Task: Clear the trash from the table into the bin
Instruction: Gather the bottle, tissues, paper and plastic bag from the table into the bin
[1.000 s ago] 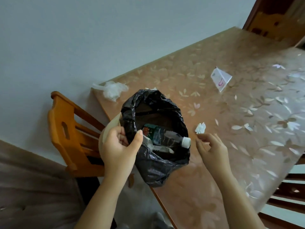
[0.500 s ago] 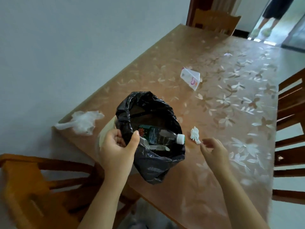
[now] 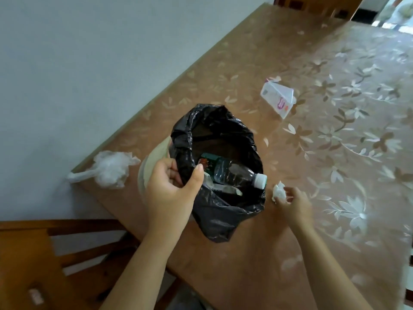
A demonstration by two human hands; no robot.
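A bin [image 3: 146, 166] lined with a black bag [image 3: 219, 211] stands at the table's near-left edge. My left hand [image 3: 172, 189] grips the bag's rim and holds it open. Inside lies a clear plastic bottle [image 3: 234, 173] with a white cap. My right hand [image 3: 295, 202] rests on the table just right of the bin, its fingertips pinching a small crumpled white tissue [image 3: 279, 190]. A white folded carton [image 3: 278, 98] lies farther back on the table. A crumpled clear plastic bag [image 3: 109, 168] sits on the table's left corner by the wall.
The table [image 3: 245, 265] has a brown floral cover and stands against a pale wall on the left. A wooden chair [image 3: 44, 260] stands at the near left below the table corner. Another chair back [image 3: 317, 5] shows at the table's far end.
My right hand moved forward and closed its fingertips on the white tissue. The left hand kept its hold on the bag rim. The view shifted slightly.
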